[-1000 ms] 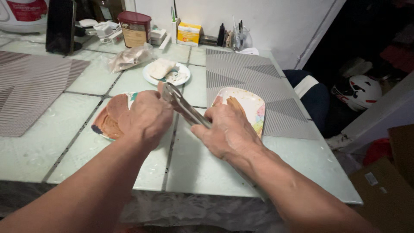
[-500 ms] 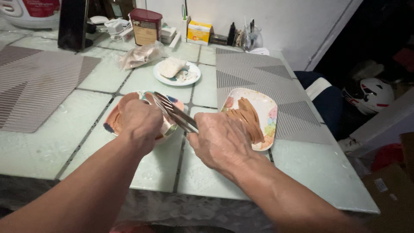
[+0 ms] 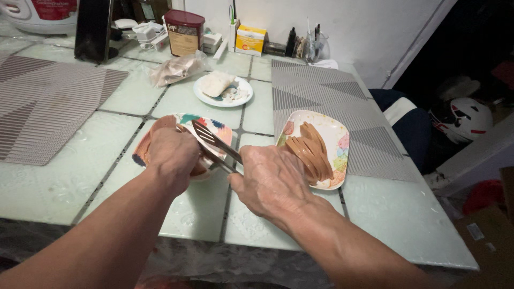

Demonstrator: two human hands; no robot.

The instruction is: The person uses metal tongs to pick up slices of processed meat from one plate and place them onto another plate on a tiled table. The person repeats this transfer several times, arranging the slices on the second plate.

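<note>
Beyond the hands, a small white plate (image 3: 239, 98) with pale food, a crumpled clear bag (image 3: 176, 68), a dark red canister (image 3: 184, 32), a yellow box (image 3: 250, 39) and a glass of pens (image 3: 315, 48) along the wall. Grey striped mats left (image 3: 48, 101) and right (image 3: 342, 101). Nothing between the two hands but the tongs.

Pale green glass-tiled surface (image 3: 257, 214); white wall behind, a white helmet (image 3: 461, 119) on the dark floor to the right.

Left hand (image 3: 172, 155) curled over the left colourful plate (image 3: 220, 131), pressing on a brown round slice (image 3: 163, 124); fingertips hidden, so exact grip cannot be told. Right hand (image 3: 270, 182) closed around metal tongs (image 3: 214, 143), tips over that same plate, arms slightly apart. Right patterned plate (image 3: 337, 140) holding fanned brown slices (image 3: 309, 150), just behind the right hand.

Compared with half a second ago: tongs lower and nearer the left plate, more of the fanned slices uncovered.
</note>
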